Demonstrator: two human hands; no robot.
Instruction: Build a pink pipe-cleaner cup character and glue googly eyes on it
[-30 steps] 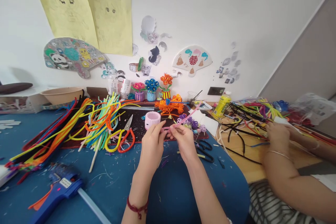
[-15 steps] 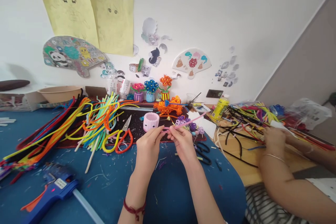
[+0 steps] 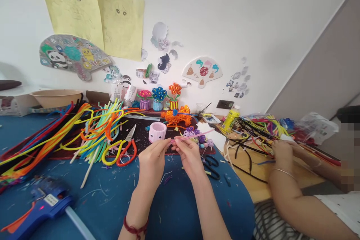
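Both hands meet over the near edge of the dark mat, pinching a pink pipe cleaner whose free end sticks out to the right. My left hand is closed on its left part. Fingertips of my right hand grip it close beside the left ones, so the bit between them is mostly hidden. Just behind my left hand stands a pink pipe-cleaner cup with small dark eyes. Scissors with yellow and red handles lie left of my hands. Black-handled scissors rest to the right.
A blue glue gun lies front left. Bundles of coloured pipe cleaners cover the left side. Small flower pots line the wall. A yellow bottle stands back right. At right, another person's hands work over a wooden table.
The view has shifted, so most things sit slightly further left. My fingertips have come closer together on the pink pipe cleaner, and its free end lies a little lower.
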